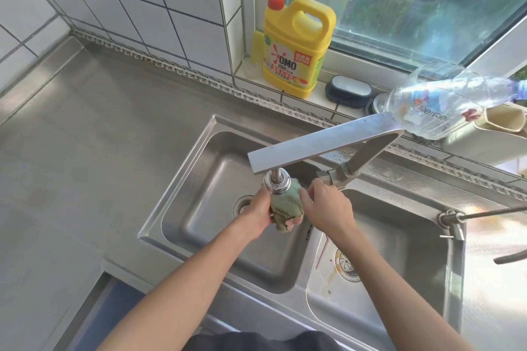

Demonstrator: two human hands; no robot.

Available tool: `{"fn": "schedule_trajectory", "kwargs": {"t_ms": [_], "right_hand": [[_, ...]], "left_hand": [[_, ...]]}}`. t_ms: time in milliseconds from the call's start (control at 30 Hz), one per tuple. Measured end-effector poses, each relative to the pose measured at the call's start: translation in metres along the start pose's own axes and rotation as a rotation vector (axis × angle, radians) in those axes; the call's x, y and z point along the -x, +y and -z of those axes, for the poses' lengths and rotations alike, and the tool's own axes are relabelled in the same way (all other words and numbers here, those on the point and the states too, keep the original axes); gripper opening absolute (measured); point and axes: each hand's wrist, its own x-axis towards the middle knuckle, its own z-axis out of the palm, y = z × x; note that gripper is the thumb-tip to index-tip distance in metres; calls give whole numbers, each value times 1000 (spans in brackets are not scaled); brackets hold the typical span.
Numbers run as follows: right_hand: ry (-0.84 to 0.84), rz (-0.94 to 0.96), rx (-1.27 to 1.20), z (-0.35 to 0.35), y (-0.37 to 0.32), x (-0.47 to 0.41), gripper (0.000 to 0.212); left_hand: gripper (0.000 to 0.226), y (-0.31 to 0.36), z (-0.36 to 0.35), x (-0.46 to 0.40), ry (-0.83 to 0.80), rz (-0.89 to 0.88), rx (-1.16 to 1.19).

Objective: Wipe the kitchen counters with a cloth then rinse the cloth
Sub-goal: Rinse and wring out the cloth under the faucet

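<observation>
A bunched green and pink cloth [286, 209] hangs over the left basin [205, 199] of a steel double sink, right under the faucet's round nozzle [277, 183]. My left hand [258, 218] grips the cloth from the left. My right hand [328, 208] presses on it from the right, fingers curled around its upper edge. The flat steel faucet arm [322, 144] reaches over from the back right. I cannot tell whether water is running.
A steel counter [85, 137] stretches to the left. On the window sill stand a yellow detergent bottle [296, 45], a scrub brush [349, 90], a clear plastic bottle [436, 105] and a beige holder [496, 134]. The right basin [399, 265] shows stains.
</observation>
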Motion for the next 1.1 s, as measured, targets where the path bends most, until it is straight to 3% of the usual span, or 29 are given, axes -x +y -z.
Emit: {"fn": "schedule_trajectory", "kwargs": {"t_ms": [200, 367, 467, 600, 767, 933, 1100], "right_hand": [[-192, -146, -213, -23, -17, -10, 61], [-592, -438, -870, -40, -24, -13, 87], [-829, -442, -1251, -55, -27, -15, 76], [-678, -366, -1312, -65, -34, -21, 52], [-431, -305, -1141, -53, -28, -27, 32], [-266, -228, -995, -39, -12, -21, 46], [-247, -275, -979, -33, -5, -19, 46]], "left_hand": [[54, -3, 15, 7, 92, 1, 71], [36, -12, 34, 10, 167, 15, 221], [38, -13, 40, 12, 178, 27, 271], [37, -14, 55, 10, 329, -25, 220], [35, -22, 71, 3, 425, -64, 187], [39, -20, 49, 0, 345, -8, 199], [44, -14, 26, -2, 291, 3, 186]]}}
